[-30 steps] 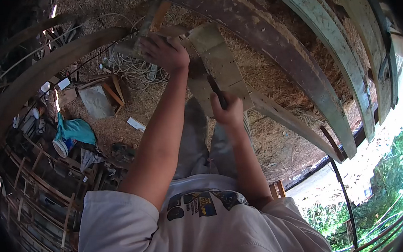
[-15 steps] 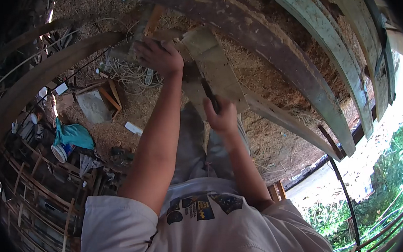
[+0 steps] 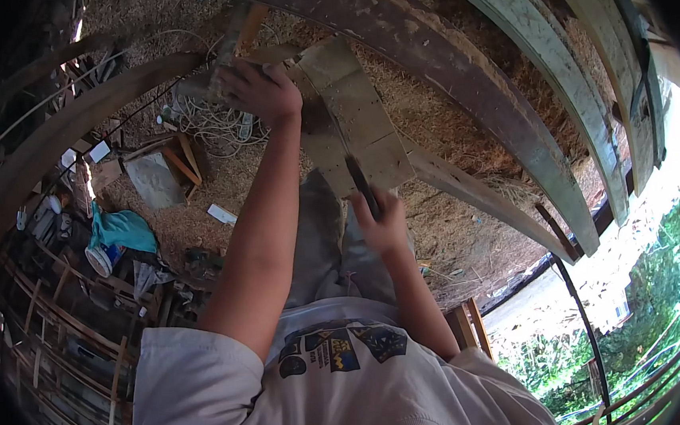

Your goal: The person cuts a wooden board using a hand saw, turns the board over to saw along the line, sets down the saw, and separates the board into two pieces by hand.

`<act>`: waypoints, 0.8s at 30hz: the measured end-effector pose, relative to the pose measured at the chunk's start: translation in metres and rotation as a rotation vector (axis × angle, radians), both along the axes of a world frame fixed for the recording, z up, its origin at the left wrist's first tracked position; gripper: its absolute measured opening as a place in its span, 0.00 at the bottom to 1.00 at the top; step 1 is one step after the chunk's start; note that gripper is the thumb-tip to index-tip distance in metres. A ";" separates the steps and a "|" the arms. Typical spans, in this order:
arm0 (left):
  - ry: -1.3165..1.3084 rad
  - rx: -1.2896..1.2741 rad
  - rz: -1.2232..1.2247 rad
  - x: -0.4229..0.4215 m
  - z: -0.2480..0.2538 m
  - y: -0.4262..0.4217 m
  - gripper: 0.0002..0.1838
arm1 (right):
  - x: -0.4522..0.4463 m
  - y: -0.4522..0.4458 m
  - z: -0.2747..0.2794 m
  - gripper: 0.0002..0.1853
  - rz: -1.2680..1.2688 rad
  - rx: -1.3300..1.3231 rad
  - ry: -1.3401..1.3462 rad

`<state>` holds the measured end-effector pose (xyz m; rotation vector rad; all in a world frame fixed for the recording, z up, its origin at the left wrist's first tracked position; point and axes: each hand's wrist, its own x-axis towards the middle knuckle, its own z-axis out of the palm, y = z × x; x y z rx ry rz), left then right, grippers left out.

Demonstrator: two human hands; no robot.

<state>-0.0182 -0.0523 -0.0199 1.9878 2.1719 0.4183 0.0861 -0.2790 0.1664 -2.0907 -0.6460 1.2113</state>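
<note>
My right hand (image 3: 382,221) is closed around the dark straight handle of a saw (image 3: 360,180). Its thin blade, seen nearly edge-on, runs up and left along a flat wooden board (image 3: 360,107), where a dark line crosses the surface. My left hand (image 3: 261,91) lies with its fingers spread over the far left end of the workpiece, pressing from above. What is directly beneath that palm is hidden. The board sits in front of my legs, and several small dark marks dot its face.
Large curved timber ribs (image 3: 458,83) arch across the right side. A narrow plank (image 3: 491,200) slants down right from the board. Coiled pale cord (image 3: 217,126), a wooden box frame (image 3: 165,174) and a bucket with teal cloth (image 3: 122,230) lie left on the sawdust-covered ground.
My right hand and the saw handle have moved back toward my body and slightly right. My left hand stays on the wood, shifted only slightly in view.
</note>
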 end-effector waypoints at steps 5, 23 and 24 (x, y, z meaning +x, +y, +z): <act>-0.006 0.006 -0.002 0.002 -0.002 0.004 0.39 | 0.008 0.009 0.001 0.18 -0.007 -0.121 0.049; -0.043 -0.005 0.015 -0.003 -0.001 -0.004 0.40 | -0.007 0.032 -0.031 0.23 0.013 -0.025 -0.074; -0.038 -0.001 0.008 -0.002 -0.002 -0.001 0.40 | -0.007 0.017 -0.013 0.23 0.008 -0.015 -0.061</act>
